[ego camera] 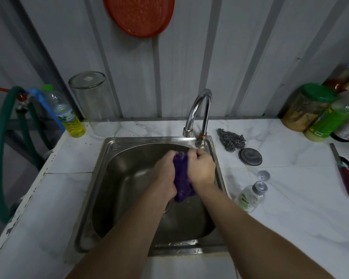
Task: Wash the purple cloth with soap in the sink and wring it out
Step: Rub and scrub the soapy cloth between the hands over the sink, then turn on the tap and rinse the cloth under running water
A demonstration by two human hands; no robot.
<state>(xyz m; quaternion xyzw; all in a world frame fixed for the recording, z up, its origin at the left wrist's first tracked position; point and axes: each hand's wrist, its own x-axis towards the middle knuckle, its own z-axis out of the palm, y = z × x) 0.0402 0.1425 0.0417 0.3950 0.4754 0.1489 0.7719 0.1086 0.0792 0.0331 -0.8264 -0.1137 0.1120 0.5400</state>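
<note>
The purple cloth, a soft wet bunched rag (pixel 182 179), sat squeezed between my fists over the steel sink basin (pixel 129 190). My left hand (pixel 165 174) and right hand (pixel 202 170) were both clamped on it, knuckles nearly together. It looked limp, heavy with water, probably slippery with soap — best gripped at both ends. Its long axis ran from my fingertips back toward my wrists — the tail hanging below them.

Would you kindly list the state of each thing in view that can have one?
purple cloth: bunched, gripped by both hands over the sink
left hand: closed on cloth
right hand: closed on cloth
soap bottle: cap flipped open
glass jar: upside down, empty
yellow bottle: capped, partly full
</note>
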